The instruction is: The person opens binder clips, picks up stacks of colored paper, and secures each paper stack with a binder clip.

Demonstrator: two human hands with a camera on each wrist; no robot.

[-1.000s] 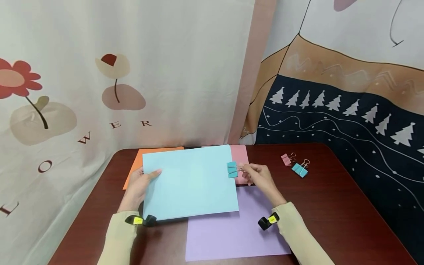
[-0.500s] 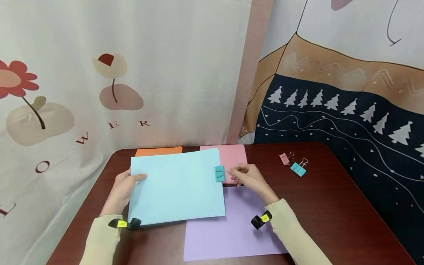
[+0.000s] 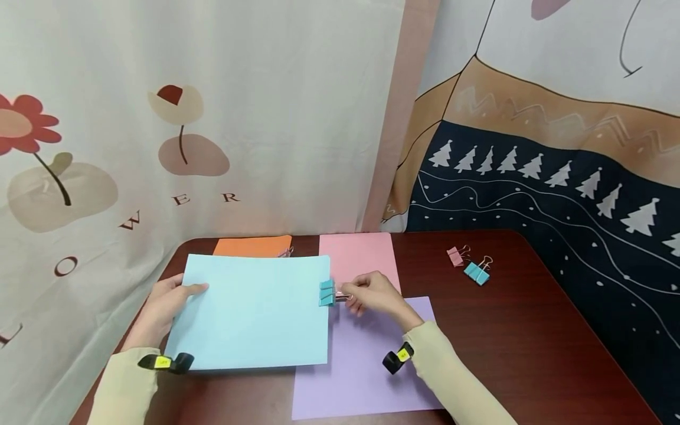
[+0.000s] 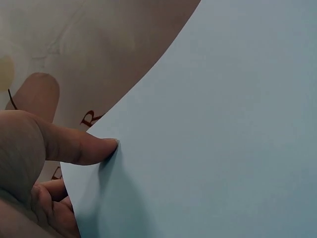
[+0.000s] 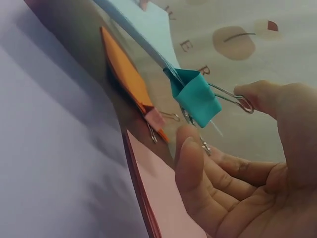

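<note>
A stack of light blue paper (image 3: 255,313) is held raised and tilted above the table. My left hand (image 3: 166,304) grips its left edge, with the thumb (image 4: 84,147) flat on top and the other fingers behind. At the right edge of the stack sits a teal binder clip (image 3: 327,293), its mouth around the sheets. My right hand (image 3: 374,294) pinches the clip's wire handles between thumb and fingers. From the side, the right wrist view shows the teal clip (image 5: 198,96) and the layered sheet edges (image 5: 148,42) going into it.
Purple paper (image 3: 366,378) lies under and right of the blue stack. Pink paper (image 3: 361,254) is at the back. Orange paper (image 3: 249,247), with a pink clip (image 5: 154,118) on it, is partly covered. A loose pink clip (image 3: 455,256) and teal clip (image 3: 477,273) lie at right.
Both hands have moved left and somewhat nearer, carrying the blue stack with the teal clip at its edge. More of the pink and purple paper now shows.
</note>
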